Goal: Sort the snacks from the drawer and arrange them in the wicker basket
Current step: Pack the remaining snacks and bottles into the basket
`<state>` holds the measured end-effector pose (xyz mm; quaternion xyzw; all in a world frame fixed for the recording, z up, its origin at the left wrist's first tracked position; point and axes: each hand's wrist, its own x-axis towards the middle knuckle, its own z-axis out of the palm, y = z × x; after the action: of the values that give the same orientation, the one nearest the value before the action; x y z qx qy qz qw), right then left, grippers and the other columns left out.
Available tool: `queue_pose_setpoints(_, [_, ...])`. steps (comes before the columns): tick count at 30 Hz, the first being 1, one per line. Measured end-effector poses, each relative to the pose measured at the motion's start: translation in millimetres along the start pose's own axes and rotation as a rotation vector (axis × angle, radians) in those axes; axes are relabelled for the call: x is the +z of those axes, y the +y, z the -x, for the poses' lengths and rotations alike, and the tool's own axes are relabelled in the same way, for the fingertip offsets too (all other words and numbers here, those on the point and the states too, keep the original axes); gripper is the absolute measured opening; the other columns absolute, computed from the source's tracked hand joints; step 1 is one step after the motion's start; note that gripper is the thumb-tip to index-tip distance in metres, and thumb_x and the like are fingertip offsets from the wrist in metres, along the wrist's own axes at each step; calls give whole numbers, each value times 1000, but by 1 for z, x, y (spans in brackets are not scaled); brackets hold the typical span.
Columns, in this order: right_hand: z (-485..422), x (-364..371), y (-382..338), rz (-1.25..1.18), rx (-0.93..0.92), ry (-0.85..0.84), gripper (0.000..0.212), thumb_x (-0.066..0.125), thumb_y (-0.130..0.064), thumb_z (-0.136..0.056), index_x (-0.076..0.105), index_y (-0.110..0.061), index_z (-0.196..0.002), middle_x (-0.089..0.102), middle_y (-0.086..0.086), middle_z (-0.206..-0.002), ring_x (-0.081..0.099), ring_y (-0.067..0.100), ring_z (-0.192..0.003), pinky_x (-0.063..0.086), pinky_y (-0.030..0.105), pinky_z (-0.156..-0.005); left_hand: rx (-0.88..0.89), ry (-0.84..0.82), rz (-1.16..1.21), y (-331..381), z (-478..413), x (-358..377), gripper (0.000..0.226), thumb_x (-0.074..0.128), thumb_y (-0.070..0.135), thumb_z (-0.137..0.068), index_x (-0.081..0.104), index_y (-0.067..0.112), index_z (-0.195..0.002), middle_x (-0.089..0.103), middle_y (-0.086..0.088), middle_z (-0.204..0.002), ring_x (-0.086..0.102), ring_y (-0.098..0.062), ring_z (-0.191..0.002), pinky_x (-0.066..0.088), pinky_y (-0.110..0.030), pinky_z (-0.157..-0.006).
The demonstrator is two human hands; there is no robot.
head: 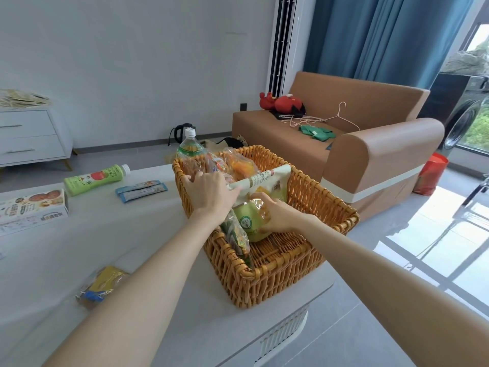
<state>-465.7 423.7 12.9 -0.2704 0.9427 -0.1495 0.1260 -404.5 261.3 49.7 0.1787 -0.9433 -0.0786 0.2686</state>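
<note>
The basket (291, 274) stands at the right end of the table (66, 247). In it, an upright bottle (189, 147) fills the far left corner, a pouch (267, 181) lies across the middle, a small bag (251, 223) sits just before the pouch, and a leaning packet (235, 237) rests against the left wall. Left of the basket on the table lie sachets (141, 189), a lying bottle (95, 178) and a box (34, 207), with a loose packet (102, 284) nearer the front; a sofa (370, 154) stands behind on the right.

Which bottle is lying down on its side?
The light green bottle with the red apple picture, lying on the table left of the wicker basket. The other bottle, clear with a green label, stands upright at the basket's far corner.
</note>
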Motion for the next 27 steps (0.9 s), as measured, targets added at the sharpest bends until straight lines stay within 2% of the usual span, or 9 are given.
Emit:
queue_pose_setpoints(1, [2, -2, 0, 4, -2, 10, 87, 73, -22, -77, 19, -40, -142, 48, 12, -109, 55, 23, -79, 50, 33, -66, -7, 49, 27, -1, -1, 0, 49, 61, 62, -80, 66, 16, -96, 67, 2, -90, 58, -22, -99, 39, -41, -91])
queue_pose_setpoints(3, [8, -6, -2, 36, 1, 23, 79, 69, -21, -80, 24, -40, -142, 48, 10, -114, 56, 24, -85, 54, 40, -72, 31, 85, 59, -3, -2, -3, 50, 66, 58, -78, 61, 15, -103, 64, 1, -101, 56, -20, -99, 44, -37, -86])
queue_pose_setpoints(5, [16, -12, -6, 74, 24, 57, 68, 61, -19, -84, 31, -40, -142, 46, 5, -114, 55, 22, -91, 55, 42, -76, 98, 19, 76, -5, -3, -9, 45, 69, 53, -78, 57, 18, -103, 63, 2, -102, 56, -19, -96, 45, -35, -85])
queue_pose_setpoints(8, [27, -24, -15, 60, 45, 184, 57, 55, -16, -85, 43, -40, -136, 54, 0, -111, 60, 17, -78, 53, 35, -62, 130, -111, 117, -6, -1, -21, 44, 70, 47, -80, 53, 22, -113, 64, 6, -105, 59, -16, -95, 47, -35, -85])
queue_pose_setpoints(10, [36, -36, -23, 21, 43, 259, 51, 53, -14, -85, 48, -37, -131, 61, 0, -110, 64, 19, -73, 54, 36, -58, 133, -167, 165, -6, 3, -31, 43, 70, 42, -83, 53, 24, -119, 65, 7, -108, 60, -15, -98, 48, -34, -84])
queue_pose_setpoints(16, [74, -62, -64, -88, -66, 435, 30, 55, -18, -93, 59, -24, -122, 65, -5, -109, 66, 17, -82, 59, 41, -68, 96, -158, 280, -28, 24, -69, 31, 58, 28, -92, 56, 25, -123, 63, 7, -115, 60, -15, -98, 45, -27, -67])
queue_pose_setpoints(20, [95, -64, -103, -154, -176, 461, 26, 55, -18, -93, 62, -22, -117, 66, -5, -107, 64, 16, -86, 58, 40, -72, 42, -170, 293, -63, 44, -96, 34, 56, 25, -93, 55, 23, -127, 63, 5, -119, 59, -17, -105, 43, -28, -72])
queue_pose_setpoints(24, [106, -51, -144, -199, -263, 434, 26, 55, -13, -92, 64, -19, -116, 67, -1, -106, 63, 16, -89, 55, 31, -75, -41, -217, 283, -112, 68, -115, 34, 54, 27, -92, 55, 24, -126, 62, 4, -121, 57, -20, -112, 48, -37, -90])
queue_pose_setpoints(27, [106, -34, -174, -203, -314, 392, 28, 54, -12, -93, 63, -17, -118, 67, 1, -108, 63, 18, -92, 56, 33, -80, -113, -245, 265, -150, 85, -123, 35, 54, 25, -92, 54, 23, -127, 61, 3, -122, 57, -22, -110, 47, -37, -91])
